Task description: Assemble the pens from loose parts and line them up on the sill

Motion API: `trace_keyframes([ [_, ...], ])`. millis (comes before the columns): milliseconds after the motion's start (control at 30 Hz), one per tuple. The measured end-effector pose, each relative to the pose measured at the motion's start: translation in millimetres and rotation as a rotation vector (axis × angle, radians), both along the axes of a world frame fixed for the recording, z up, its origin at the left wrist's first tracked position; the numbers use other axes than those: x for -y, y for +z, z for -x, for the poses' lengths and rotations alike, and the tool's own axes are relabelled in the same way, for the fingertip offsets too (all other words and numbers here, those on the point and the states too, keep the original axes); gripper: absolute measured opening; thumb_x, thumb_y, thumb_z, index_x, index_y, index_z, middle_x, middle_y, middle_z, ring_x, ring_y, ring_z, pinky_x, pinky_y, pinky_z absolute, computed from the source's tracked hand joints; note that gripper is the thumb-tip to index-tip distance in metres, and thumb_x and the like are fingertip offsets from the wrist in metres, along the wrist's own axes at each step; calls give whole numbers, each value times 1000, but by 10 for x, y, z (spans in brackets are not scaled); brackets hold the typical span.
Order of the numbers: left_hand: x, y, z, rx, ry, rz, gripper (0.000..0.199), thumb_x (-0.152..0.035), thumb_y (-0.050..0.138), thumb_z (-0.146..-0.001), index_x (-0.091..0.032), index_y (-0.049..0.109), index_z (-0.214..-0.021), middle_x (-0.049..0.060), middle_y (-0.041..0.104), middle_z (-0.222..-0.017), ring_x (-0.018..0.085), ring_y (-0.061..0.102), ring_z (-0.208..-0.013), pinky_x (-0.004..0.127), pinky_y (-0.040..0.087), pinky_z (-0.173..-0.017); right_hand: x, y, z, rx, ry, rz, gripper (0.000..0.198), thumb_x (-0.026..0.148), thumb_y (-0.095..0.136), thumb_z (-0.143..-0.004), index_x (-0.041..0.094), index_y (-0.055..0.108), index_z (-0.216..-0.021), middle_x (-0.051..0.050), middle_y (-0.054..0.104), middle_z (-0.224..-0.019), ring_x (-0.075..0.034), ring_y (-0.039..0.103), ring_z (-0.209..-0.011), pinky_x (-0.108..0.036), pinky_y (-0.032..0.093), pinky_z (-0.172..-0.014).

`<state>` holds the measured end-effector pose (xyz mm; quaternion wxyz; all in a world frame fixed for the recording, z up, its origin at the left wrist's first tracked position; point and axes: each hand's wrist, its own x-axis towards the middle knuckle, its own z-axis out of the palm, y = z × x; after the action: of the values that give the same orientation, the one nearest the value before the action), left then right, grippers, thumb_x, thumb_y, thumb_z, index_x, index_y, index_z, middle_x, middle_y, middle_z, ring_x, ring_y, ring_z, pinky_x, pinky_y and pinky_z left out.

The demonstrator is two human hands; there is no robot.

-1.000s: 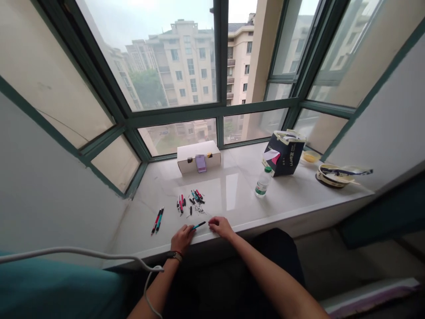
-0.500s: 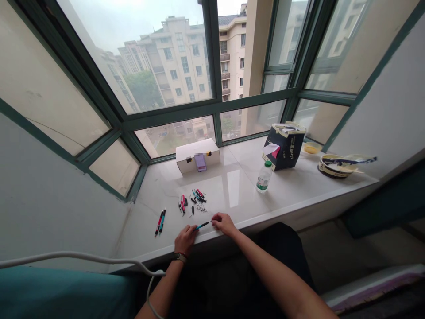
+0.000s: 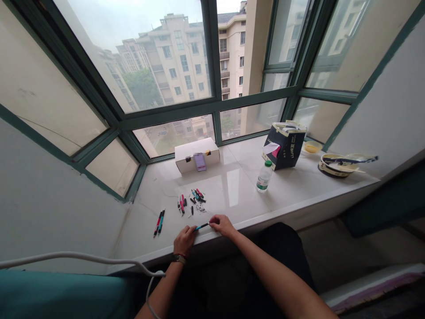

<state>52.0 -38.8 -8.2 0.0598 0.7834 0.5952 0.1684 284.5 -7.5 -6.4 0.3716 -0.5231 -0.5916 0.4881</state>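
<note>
Near the front edge of the white sill (image 3: 229, 212), my left hand (image 3: 185, 239) is closed around the blue end of a blue and black pen (image 3: 202, 226). My right hand (image 3: 222, 224) pinches at the pen's other tip; whatever small part lies between those fingertips is too small to make out. Beyond my hands lies a loose pile of pen parts (image 3: 199, 203), with black, pink, blue and clear pieces. Beside it are several pink and black pen barrels (image 3: 182, 204). Two pens, one red and black (image 3: 157, 223) and one blue and black (image 3: 161, 221), lie side by side at the left.
A white box (image 3: 197, 156) with a purple packet (image 3: 199, 162) against it stands by the window. Further right are a water bottle (image 3: 264, 177), a dark paper bag (image 3: 284, 147), a cup of yellow food (image 3: 312, 147) and a takeaway bowl (image 3: 337, 167). A white cable (image 3: 83, 254) crosses the lower left.
My right hand has moved slightly left, so its fingertips now meet the pen's tip, where a small gap showed before. My left hand keeps its hold on the pen.
</note>
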Motion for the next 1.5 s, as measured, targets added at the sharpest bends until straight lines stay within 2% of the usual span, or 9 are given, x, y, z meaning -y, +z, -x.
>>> trace_keyframes([
  [200,-2,-10,-3,-12,0,-21,29,-40,41,-97,-31,64,-112,0,63,-89,13,59,-81,21,37,-64,11,45,19,16,1,30,17,29,64,-77,17,71,-87,-3,69,-74,-12,58,-54,-23,46,-55],
  [433,-3,-30,7,-20,-24,-51,29,-38,40,-97,-30,64,-112,0,62,-87,13,58,-79,22,38,-64,64,125,44,191,-28,-105,15,30,60,-83,20,70,-87,-2,70,-78,-15,61,-69,-24,44,-68],
  [800,9,-60,14,-28,-35,-76,29,-37,40,-97,-31,63,-113,0,62,-86,13,57,-77,21,37,-63,111,202,46,321,-4,-121,28,38,46,-94,21,65,-82,-1,70,-78,-15,61,-74,-24,38,-68],
  [1000,14,-39,8,-35,-21,-25,32,-39,37,-97,-32,62,-116,1,63,-88,14,57,-81,22,38,-67,102,184,5,242,28,-128,22,40,58,-87,23,65,-100,-1,69,-84,-15,61,-75,-24,41,-71],
  [1167,10,-57,13,-32,-16,-6,32,-38,38,-97,-32,63,-115,2,63,-87,14,56,-81,22,38,-68,86,209,-14,229,73,-129,20,38,55,-88,22,66,-88,-1,69,-79,-15,59,-73,-24,40,-68],
  [1300,7,-70,16,-35,-30,-23,33,-39,36,-98,-31,64,-114,2,63,-86,14,56,-80,22,38,-67,91,232,-1,270,76,-138,27,39,49,-91,21,65,-78,0,68,-74,-15,58,-70,-24,39,-67],
  [1400,5,-73,18,-31,-33,-40,33,-39,37,-98,-30,64,-113,2,63,-86,14,56,-80,22,38,-68,95,220,2,241,61,-126,21,40,54,-89,23,65,-93,0,68,-78,-14,59,-71,-24,39,-67],
  [1500,2,-76,22,-40,-38,-47,33,-39,36,-98,-31,64,-113,1,63,-86,14,57,-79,22,38,-68,92,197,-4,203,69,-120,24,39,59,-86,24,62,-105,0,68,-83,-14,60,-70,-23,40,-68],
])
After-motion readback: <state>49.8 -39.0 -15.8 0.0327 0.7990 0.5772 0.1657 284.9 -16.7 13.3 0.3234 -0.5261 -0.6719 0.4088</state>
